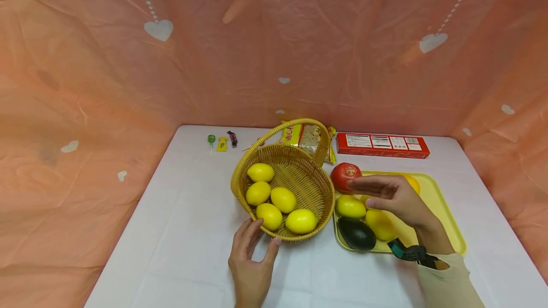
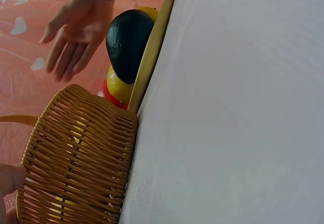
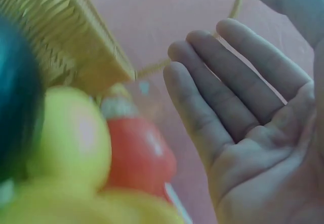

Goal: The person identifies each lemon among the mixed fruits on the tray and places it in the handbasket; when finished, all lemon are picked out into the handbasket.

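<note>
A wicker basket (image 1: 306, 184) with a tall handle holds several lemons (image 1: 283, 199). My left hand (image 1: 252, 263) grips its front left rim, fingertips over the edge beside a lemon and thumb at the front. Above the yellow tray (image 1: 447, 222) hovers my right hand (image 1: 400, 198), fingers straight and palm bare. In the right wrist view that hand (image 3: 263, 128) has nothing in it. Below and around it lie a pomegranate (image 1: 344, 176), a lemon (image 1: 351, 206), a dark green avocado (image 1: 357, 234) and another yellow fruit (image 1: 381, 226). An orange fruit (image 1: 412, 184) is partly hidden behind the hand.
Behind the tray lies a red box (image 1: 382, 145). A snack bag (image 1: 306, 139) sits behind the basket, partly covered by its handle. At the back left are a green lollipop (image 1: 211, 139), a yellow wrapped candy (image 1: 222, 144) and a purple one (image 1: 232, 139). Pink curtain surrounds the table.
</note>
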Tool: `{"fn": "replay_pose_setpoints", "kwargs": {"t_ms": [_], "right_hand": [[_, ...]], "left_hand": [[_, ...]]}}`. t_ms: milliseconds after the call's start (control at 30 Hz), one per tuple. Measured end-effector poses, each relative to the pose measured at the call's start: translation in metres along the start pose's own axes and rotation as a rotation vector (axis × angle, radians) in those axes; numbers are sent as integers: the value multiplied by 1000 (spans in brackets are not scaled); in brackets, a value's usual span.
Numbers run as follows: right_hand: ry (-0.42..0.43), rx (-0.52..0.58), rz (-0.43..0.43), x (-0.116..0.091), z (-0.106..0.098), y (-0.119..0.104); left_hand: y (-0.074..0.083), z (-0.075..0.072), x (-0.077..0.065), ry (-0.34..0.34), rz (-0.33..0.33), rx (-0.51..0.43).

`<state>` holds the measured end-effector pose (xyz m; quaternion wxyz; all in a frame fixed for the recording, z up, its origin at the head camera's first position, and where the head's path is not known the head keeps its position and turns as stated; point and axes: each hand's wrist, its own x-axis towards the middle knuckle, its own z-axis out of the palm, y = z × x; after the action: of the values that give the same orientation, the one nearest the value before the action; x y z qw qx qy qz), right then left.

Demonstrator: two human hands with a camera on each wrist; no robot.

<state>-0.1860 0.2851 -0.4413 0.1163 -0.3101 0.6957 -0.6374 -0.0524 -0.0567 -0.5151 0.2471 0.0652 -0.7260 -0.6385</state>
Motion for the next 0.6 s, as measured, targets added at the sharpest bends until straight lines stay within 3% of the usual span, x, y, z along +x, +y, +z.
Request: {"fn": "replay_pose_setpoints", "kwargs": {"t_ms": [233, 600], "right_hand": [[101, -103, 108, -37, -15, 4], [140, -198, 247, -79, -19, 19]], "left_hand": [[-1, 0, 1, -2, -2, 2], [2, 1, 0, 5, -23, 13]]}}
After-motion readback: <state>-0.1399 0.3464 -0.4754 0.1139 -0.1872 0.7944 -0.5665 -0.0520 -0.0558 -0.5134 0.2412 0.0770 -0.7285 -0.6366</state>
